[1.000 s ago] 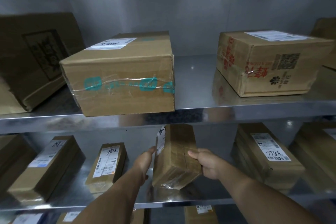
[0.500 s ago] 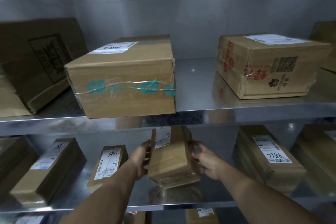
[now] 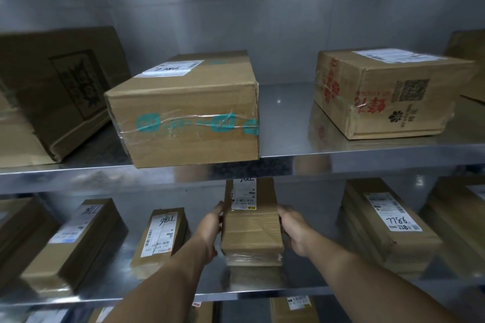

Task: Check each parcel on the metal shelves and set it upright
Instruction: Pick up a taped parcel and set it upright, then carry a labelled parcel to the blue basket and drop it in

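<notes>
A small brown cardboard parcel (image 3: 251,228) with a white label on its top face lies on the lower metal shelf (image 3: 262,292), label up and lengthwise toward the wall. My left hand (image 3: 210,228) holds its left side and my right hand (image 3: 294,228) holds its right side, fingers curled around the edges. The parcel's far end is hidden behind the upper shelf's front edge (image 3: 341,162).
On the lower shelf lie labelled flat parcels at left (image 3: 76,241), centre-left (image 3: 160,236) and right (image 3: 385,223). The upper shelf carries a large taped box (image 3: 189,113), a box with red print (image 3: 388,94) and a leaning carton (image 3: 57,89). More parcels sit below.
The small parcel was tilted on edge with its label to the side. Both hands have turned it flat, label upward, and set it down on the lower shelf.
</notes>
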Demonstrator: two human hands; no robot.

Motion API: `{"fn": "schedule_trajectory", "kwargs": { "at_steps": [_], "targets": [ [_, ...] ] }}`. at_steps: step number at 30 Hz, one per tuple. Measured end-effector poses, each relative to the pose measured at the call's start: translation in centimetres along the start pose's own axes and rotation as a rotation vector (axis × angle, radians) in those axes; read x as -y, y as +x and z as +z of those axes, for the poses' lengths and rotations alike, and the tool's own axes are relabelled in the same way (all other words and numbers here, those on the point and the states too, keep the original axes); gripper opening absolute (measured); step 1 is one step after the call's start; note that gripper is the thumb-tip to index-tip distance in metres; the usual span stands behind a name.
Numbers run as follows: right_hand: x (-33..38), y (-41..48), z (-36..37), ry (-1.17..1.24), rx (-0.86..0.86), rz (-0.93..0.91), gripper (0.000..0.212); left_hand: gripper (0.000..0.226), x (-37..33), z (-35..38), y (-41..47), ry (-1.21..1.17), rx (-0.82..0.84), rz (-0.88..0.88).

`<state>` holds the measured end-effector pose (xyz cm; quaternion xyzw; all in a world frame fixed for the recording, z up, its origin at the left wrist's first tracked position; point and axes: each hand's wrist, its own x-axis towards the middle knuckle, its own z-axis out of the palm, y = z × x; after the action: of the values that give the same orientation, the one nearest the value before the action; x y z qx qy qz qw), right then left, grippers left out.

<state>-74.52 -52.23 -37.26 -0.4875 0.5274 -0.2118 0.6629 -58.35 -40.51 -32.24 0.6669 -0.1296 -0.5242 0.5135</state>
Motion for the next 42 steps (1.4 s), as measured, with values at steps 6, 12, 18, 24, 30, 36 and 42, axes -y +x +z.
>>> {"fn": "schedule_trajectory", "kwargs": {
  "at_steps": [6,12,18,24,30,36,42],
  "targets": [
    [-0.7,-2.0,1.0,-0.081,-0.043,0.030,0.053,0.059,1.8,1.3,-0.9,-0.100,0.063,-0.090],
    [-0.5,-2.3,-0.1,-0.077,-0.148,0.011,0.052,0.036,1.3,1.9,-1.3,0.013,0.035,-0.055],
    [0.2,-3.3,-3.4,-0.029,-0.234,0.023,0.060,0.030,0.1,4.2,-1.9,0.075,0.088,0.003],
    [2.2,-5.6,-8.1,0.048,-0.307,-0.023,0.065,0.034,-1.7,9.3,-4.0,0.137,0.172,0.157],
    [1.4,-6.1,-17.0,0.077,-0.414,-0.122,0.084,0.032,-2.2,16.2,-7.3,0.150,0.281,0.224],
    [0.4,-16.6,-24.1,0.151,-0.582,-0.105,0.054,0.031,0.7,24.6,-12.1,0.194,0.403,0.227],
    [-3.5,-27.5,-32.7,0.251,-0.742,-0.102,0.038,0.034,6.4,35.1,-18.3,0.264,0.598,0.196]
  ]
}}
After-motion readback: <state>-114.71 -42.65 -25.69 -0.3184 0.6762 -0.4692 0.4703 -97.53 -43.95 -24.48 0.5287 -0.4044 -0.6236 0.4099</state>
